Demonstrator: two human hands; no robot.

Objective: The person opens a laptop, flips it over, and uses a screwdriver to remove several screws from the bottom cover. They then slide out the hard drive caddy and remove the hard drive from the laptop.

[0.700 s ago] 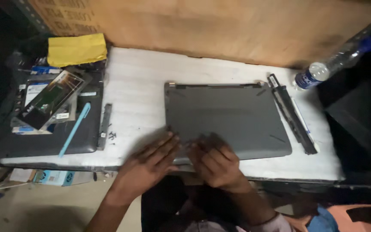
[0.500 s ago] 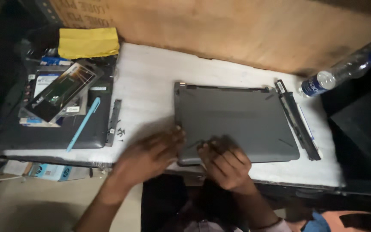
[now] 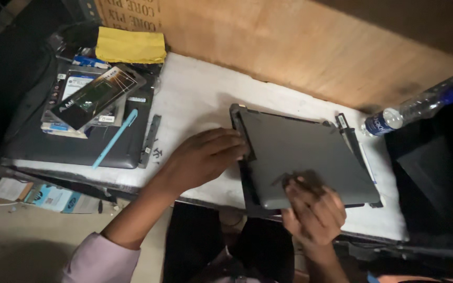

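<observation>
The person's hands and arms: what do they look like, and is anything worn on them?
Both hands are bare, with no gloves, and I can see no rings or watch, though the light is dim. The left hand leads to a bare forearm, with a pale pinkish sleeve pushed up near the elbow. The right hand shows only a short stretch of bare wrist before the picture's edge.

My white-covered worktop (image 3: 200,99) runs along a bare brown wooden wall panel (image 3: 289,47). Below its near edge lies dusty tan floor (image 3: 22,246). The light is dim, corners falling into dark.
</observation>
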